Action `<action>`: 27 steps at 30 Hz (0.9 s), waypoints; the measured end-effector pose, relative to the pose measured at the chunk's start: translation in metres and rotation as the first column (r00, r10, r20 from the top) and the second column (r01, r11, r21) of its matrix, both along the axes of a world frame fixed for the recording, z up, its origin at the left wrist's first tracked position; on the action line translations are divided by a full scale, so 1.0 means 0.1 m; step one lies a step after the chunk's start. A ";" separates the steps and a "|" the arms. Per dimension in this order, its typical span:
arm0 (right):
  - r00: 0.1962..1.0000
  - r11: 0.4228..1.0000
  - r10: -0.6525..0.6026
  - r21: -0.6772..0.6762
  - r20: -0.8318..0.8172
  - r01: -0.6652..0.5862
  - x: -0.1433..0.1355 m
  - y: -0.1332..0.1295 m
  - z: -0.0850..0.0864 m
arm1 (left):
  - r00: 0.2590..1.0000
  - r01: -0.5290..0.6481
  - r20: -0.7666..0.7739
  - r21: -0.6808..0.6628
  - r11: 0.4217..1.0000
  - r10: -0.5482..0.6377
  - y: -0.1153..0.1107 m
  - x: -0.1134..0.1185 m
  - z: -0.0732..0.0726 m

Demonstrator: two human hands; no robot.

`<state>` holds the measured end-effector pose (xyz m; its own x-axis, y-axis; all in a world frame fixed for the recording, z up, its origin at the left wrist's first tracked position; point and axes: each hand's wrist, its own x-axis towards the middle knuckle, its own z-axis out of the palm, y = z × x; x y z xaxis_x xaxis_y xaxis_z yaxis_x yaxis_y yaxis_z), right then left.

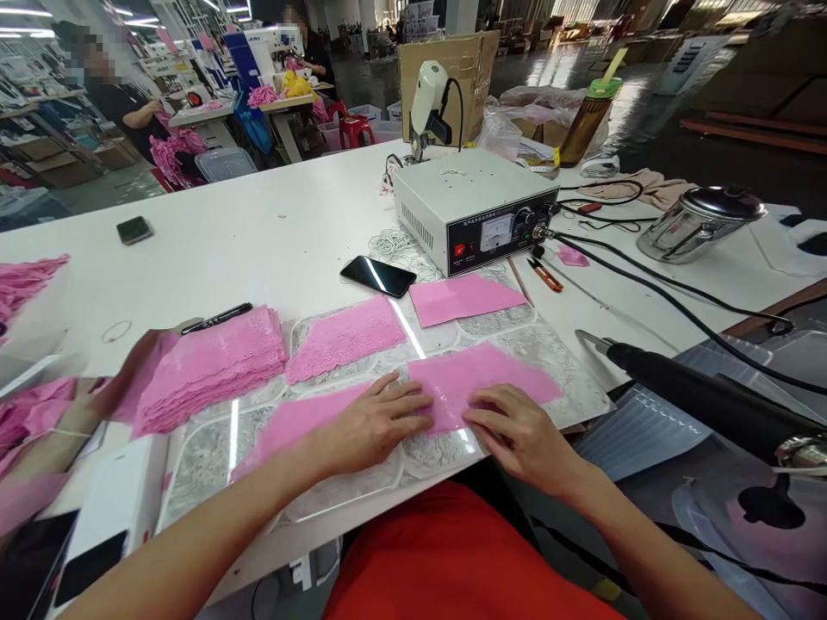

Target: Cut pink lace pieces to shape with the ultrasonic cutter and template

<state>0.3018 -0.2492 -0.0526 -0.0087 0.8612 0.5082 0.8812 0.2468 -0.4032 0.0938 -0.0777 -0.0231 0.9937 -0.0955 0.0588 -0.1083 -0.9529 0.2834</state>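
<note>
Over there, the left hand lies palm down, fingers loosely spread, at the left edge of a pink fabric piece. The right hand touches its near edge, fingers curled narrow; whether they pinch, I can't tell. Left of the left hand, a pink lace stack sits on the tabletop.

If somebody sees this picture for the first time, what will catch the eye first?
Probably the pink cloth, lying flat between the left hand and right hand, near the table's front edge. Next, the thick pink stack to the left, then the grey box farther back.
</note>
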 end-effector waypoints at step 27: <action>0.852 0.837 -0.520 0.163 -0.060 0.522 0.59 -0.24 -0.14 | 0.991 0.060 0.082 0.430 0.901 -0.105 0.04 0.05 0.02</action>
<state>0.3607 -0.2728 -0.0668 0.4252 0.6388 0.6412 0.8935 -0.1830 -0.4102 0.0989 -0.0736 -0.0212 0.9721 -0.2155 0.0930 -0.1985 -0.9662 -0.1641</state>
